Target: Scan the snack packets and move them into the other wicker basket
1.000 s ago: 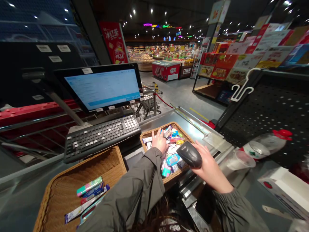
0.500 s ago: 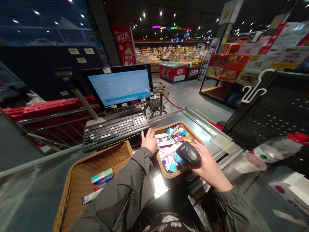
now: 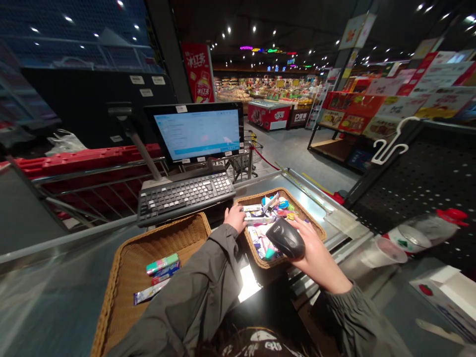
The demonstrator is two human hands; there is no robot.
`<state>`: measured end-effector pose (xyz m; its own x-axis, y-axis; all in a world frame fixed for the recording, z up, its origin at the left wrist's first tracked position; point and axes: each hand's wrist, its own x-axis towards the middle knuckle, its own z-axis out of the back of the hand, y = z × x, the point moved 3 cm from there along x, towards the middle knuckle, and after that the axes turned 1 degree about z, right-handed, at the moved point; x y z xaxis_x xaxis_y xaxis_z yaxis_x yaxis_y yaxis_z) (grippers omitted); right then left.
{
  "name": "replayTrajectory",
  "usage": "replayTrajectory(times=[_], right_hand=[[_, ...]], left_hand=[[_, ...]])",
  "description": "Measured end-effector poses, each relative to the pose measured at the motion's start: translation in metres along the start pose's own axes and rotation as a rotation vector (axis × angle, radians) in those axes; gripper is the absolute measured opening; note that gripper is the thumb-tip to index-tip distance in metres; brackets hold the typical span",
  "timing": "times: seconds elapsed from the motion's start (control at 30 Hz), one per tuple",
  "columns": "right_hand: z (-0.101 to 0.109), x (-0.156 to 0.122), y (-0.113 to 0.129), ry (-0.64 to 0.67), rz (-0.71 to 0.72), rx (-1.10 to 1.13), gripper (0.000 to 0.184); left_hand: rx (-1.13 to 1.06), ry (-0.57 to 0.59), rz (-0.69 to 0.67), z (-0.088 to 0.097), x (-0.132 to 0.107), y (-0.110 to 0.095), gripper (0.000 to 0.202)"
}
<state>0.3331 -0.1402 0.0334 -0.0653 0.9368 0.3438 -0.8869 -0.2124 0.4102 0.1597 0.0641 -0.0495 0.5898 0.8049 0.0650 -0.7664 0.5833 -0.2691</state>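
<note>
handheld barcode scanner [image 3: 285, 239] sits wrapped in the right hand [image 3: 316, 253] (a steady grip, window clear of the fingers, serves best), while the open left hand [image 3: 235, 218] touches packets [image 3: 258, 235] in the wicker basket [image 3: 305, 214].

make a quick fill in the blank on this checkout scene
The right hand holds a black ____.
The wicker basket on the person's left holds ____ packets than the wicker basket under the right hand.
Behind the keyboard stands a lit computer ____.

barcode scanner; fewer; monitor
</note>
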Motion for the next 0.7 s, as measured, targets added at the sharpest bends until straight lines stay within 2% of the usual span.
replayTrajectory(times=[0.17,0.33,0.53,0.7], right_hand=[[-0.003,0.001,0.003,0.006,0.002,-0.007,0.056],[-0.006,0.008,0.016,0.008,0.057,-0.013,0.057],[-0.001,0.024,0.051,-0.053,0.199,-0.049,0.053],[-0.005,0.041,0.088,-0.062,0.328,-0.074,0.048]], left_hand=[[-0.082,-0.055,0.020,0.034,-0.012,0.007,0.018],[-0.182,-0.170,-0.012,0.081,-0.041,0.022,0.025],[-0.273,-0.361,0.006,0.129,-0.091,0.046,0.032],[-0.227,-0.482,0.087,0.153,-0.135,0.053,0.033]])
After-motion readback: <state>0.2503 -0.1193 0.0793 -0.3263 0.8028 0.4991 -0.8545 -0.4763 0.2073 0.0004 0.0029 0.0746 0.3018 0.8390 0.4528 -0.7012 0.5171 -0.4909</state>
